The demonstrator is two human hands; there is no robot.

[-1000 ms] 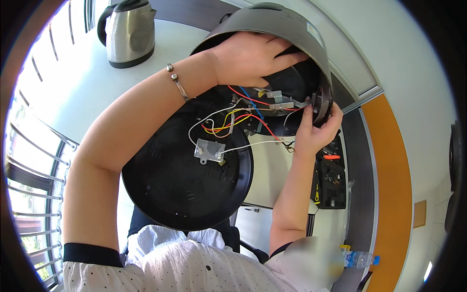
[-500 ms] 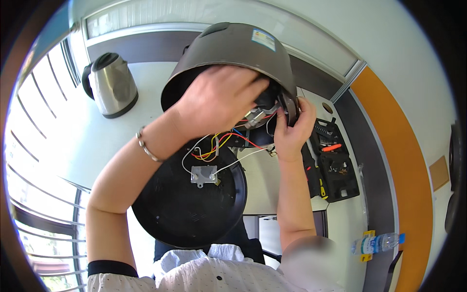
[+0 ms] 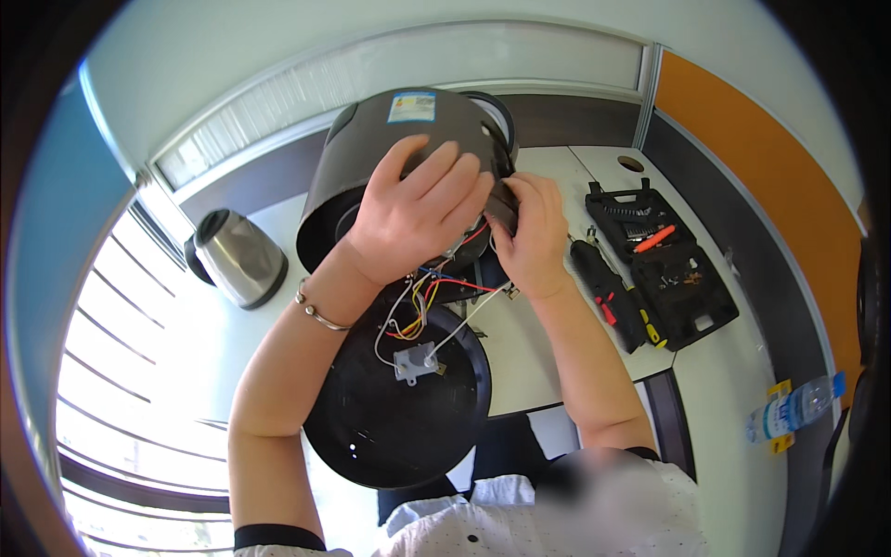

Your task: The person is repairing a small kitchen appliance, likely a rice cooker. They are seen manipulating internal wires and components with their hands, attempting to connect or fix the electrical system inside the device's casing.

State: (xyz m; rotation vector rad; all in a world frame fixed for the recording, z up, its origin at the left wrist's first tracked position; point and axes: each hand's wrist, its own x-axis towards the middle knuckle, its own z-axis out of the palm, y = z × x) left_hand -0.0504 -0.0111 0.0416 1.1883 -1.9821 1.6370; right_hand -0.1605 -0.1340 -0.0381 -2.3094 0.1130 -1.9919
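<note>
A dark brown rice cooker body (image 3: 367,139) lies on its side on the table, its open end toward me. In front of the opening is my left hand (image 3: 422,209), back upward, fingers spread and bent near the rim; the thumb is hidden. My right hand (image 3: 538,227) grips the body's right edge at a dark brown handle-like part (image 3: 502,206). Red, yellow, blue and white wires (image 3: 418,311) run from the body to a round black cover (image 3: 394,432) below. On that cover rests a small grey box (image 3: 415,362) with white wires.
A steel kettle (image 3: 239,260) stands at the left. To the right lie an open black tool case (image 3: 687,288) with an orange-handled tool (image 3: 655,239) and a black tool pouch (image 3: 608,297). A water bottle (image 3: 794,408) lies further right, and partition panels (image 3: 566,116) border the table.
My left hand has come out of the body's opening to just in front of its rim. My right hand still holds the edge. The whole view has shifted and turned.
</note>
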